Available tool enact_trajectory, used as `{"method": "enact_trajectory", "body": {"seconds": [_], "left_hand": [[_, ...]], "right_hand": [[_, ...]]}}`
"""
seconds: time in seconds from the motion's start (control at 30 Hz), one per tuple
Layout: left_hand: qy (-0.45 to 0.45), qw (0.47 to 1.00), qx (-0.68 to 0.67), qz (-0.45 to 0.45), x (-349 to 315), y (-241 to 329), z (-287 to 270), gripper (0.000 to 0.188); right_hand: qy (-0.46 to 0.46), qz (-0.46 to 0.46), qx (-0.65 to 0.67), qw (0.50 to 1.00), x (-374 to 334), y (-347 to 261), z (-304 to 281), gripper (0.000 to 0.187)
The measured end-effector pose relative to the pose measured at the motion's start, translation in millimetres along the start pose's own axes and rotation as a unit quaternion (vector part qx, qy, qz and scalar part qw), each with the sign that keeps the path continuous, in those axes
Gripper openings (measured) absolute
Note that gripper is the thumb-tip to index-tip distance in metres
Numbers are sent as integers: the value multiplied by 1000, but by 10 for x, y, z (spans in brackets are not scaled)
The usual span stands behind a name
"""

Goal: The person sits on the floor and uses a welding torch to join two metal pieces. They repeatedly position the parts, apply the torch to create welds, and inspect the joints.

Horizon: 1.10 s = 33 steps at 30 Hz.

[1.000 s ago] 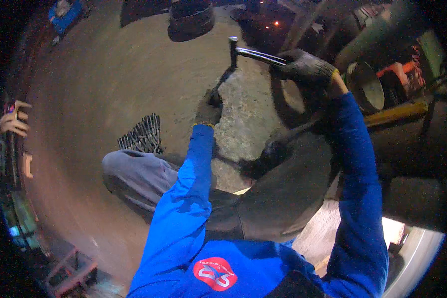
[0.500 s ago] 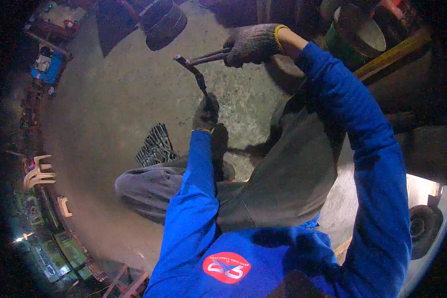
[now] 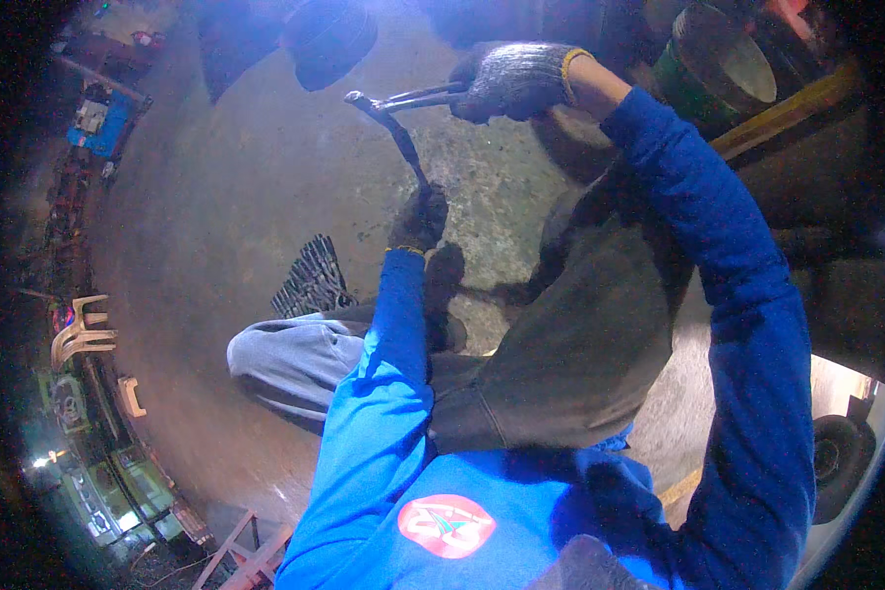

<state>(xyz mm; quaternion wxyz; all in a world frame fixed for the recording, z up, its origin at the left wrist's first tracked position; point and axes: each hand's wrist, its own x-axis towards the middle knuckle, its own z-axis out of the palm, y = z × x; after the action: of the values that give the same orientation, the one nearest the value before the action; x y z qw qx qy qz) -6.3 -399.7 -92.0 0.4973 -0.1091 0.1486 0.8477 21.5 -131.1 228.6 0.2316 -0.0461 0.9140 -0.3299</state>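
Observation:
My left hand (image 3: 421,218), in a dark knit glove, is closed around the lower end of a dark slender bar (image 3: 403,145). The bar slants up to the left and ends in a paler knob. My right hand (image 3: 518,81), also gloved, is closed on a tool with two thin, nearly parallel metal arms (image 3: 421,98). Those arms point left and meet the bar just below its knob; whether they clamp it I cannot tell. Left of my left forearm, a bundle of several short dark rods (image 3: 315,279) lies on the floor.
My bent legs (image 3: 580,324) rest on the concrete floor (image 3: 197,226). A green bucket-like container (image 3: 713,69) stands at the upper right beside a wooden beam (image 3: 787,113). Beige plastic chairs (image 3: 87,329) and cluttered equipment line the left. A wheel (image 3: 841,462) shows at lower right.
Both hands have shifted slightly right in the picture; the bar and two-armed tool remain together, the knob slightly higher. The light is brighter, with a bluish glow at the top.

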Motion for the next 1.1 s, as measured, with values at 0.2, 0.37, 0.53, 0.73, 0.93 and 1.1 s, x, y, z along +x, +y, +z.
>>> {"method": "enact_trajectory", "body": {"seconds": [0.2,0.37,0.53,0.73,0.93,1.1], "left_hand": [[-100,972,-172,-122,215,-9,-116,26],[60,744,-635,-199,398,-115,19,30],[48,767,-616,-174,403,-84,-9,31],[-42,986,-150,-64,333,-109,64,29],[-108,991,78,31,294,-79,65,27],[-30,986,-160,-36,277,-111,313,20]], "right_hand": [[15,18,1,1000,-118,-189,-8,23],[14,14,1,1000,-74,-134,-10,34],[17,17,20,1000,-9,-101,41,35],[51,-19,41,998,-8,10,54,28],[63,-4,46,997,3,-52,48,28],[61,-4,95,994,-11,-3,55,31]]}}
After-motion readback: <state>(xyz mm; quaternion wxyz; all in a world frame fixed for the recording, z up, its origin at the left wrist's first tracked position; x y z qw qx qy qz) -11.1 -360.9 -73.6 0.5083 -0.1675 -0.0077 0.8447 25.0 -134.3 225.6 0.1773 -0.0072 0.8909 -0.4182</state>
